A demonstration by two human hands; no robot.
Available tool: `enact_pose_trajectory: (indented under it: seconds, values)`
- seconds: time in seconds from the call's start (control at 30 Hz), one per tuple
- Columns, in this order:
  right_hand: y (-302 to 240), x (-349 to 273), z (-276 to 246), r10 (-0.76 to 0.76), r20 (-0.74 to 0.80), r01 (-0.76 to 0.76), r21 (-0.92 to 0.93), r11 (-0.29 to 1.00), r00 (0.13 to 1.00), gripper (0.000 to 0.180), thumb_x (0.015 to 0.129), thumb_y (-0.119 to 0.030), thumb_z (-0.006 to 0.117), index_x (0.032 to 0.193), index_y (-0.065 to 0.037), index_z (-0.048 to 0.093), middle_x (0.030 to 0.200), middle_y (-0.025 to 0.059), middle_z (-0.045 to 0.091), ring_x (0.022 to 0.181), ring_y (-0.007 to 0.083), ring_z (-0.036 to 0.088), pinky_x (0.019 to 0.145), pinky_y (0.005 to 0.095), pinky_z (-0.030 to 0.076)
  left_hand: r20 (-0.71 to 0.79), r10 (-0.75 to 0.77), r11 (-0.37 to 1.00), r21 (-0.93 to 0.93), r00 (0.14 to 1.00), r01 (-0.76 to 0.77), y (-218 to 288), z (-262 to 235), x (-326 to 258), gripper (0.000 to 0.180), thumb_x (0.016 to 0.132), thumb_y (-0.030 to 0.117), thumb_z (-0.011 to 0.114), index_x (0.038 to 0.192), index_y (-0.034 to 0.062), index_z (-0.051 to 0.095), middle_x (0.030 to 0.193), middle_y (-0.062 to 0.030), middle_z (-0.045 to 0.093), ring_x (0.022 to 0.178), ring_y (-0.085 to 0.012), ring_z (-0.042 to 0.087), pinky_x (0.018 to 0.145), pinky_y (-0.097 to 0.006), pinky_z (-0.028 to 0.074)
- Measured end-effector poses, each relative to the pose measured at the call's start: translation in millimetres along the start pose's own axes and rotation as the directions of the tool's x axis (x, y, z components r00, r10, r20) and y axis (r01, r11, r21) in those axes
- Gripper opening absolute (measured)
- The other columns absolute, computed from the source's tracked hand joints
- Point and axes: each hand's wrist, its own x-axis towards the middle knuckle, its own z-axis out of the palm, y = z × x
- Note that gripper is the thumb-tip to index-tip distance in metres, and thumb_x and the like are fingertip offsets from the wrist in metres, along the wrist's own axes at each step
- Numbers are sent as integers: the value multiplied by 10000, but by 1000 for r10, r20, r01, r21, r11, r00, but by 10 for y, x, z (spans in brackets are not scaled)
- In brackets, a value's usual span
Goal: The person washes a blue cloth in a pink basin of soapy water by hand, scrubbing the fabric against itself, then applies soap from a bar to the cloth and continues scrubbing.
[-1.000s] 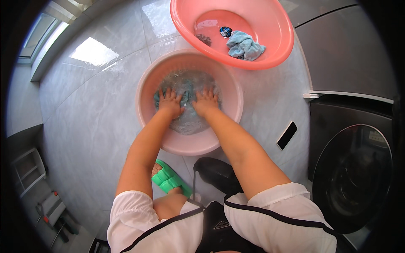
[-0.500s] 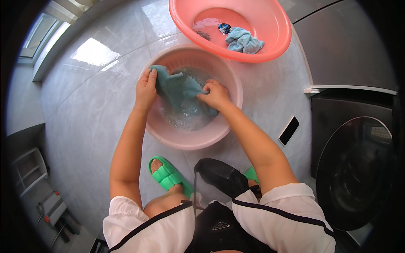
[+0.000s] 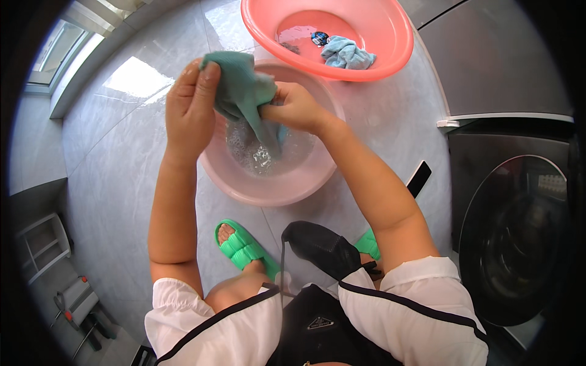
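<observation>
The teal cloth (image 3: pixel 235 85) is up in the air now, gathered between the two hands over the far left part of the pale pink basin (image 3: pixel 268 198), one tapering end dangling toward the soapy water (image 3: pixel 259 160); whether that tip touches the suds, I cannot tell. The left hand (image 3: pixel 192 110) is clamped on the cloth's far left edge, thumb pressed against fingers, and the right hand (image 3: pixel 296 108) is closed around its right side, so the two stand apart with the fabric between them. What has just changed is the lift: a second ago both hands were spread flat in the water, and half a second ago they held the cloth stretched low across the basin. For the washing in hand, I take that to mean the cloth is being handled above the water rather than pressed down in it. It also looks more bunched than in the last glimpse, and the hands have come higher and closer together. Beyond, to the far right, the coral basin (image 3: pixel 394 36) still holds its crumpled light blue cloth (image 3: pixel 347 53). On the floor at the right, the phone (image 3: pixel 419 179) is now partly hidden by the right forearm. Nearer, a green slipper (image 3: pixel 241 247) shows left of the black bag (image 3: pixel 320 247).
</observation>
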Motion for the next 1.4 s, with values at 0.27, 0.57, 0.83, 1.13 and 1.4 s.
enact_pose_trajectory:
  seconds: [0.27, 0.57, 0.83, 1.13, 1.4]
  values:
    - [-834, -196, 8, -68, -129, 93, 203, 975, 989, 190, 1037, 16, 725, 1209, -32, 790, 1121, 13, 788, 1067, 120, 723, 989, 318, 580, -292, 203, 976, 141, 935, -168, 288, -524, -98, 307, 1208, 296, 655, 1301, 36, 788, 1133, 14, 771, 1075, -79, 644, 1004, -272, 501]
    - [75, -167, -38, -109, -404, -43, -349, 936, 908, 277, 1066, -254, 798, 1264, -61, 798, 1152, 34, 789, 1091, 159, 732, 997, 379, 581, -163, -143, 972, 162, 976, 169, -147, -230, -349, 329, 1202, 288, 657, 1332, 18, 792, 1136, -1, 797, 1050, -90, 690, 941, -285, 561]
    - [980, -299, 639, 674, 211, -486, 838, 249, 708, 649, 1104, -630, 625, 1498, -116, 678, 1341, 130, 777, 1220, 334, 742, 1111, 552, 566, 278, -343, 833, 532, 897, 154, -1300, 256, -1288, 391, 1177, 208, 622, 1521, 27, 662, 1683, -259, 564, 1490, -403, 626, 1191, -442, 528]
    - [1263, -29, 498, 748, -131, -336, 834, 438, 651, 441, 1189, -321, 548, 1474, -7, 672, 1459, 150, 747, 1316, 336, 722, 1177, 513, 561, 152, -915, 373, -35, 373, 927, -2021, -251, -1349, 586, 1183, 523, 575, 1344, -19, 730, 1212, -137, 796, 1101, -344, 759, 1010, -538, 591]
    - [1129, 84, 330, 465, 4, -181, 924, 337, 885, 513, 1205, -456, 542, 1513, -65, 664, 1456, 110, 746, 1356, 298, 702, 1205, 483, 536, 296, -937, -18, -573, 187, 819, -2304, -385, -1126, 1057, 1065, 775, 625, 1711, -10, 336, 1572, -253, 621, 1399, -432, 667, 1210, -599, 508]
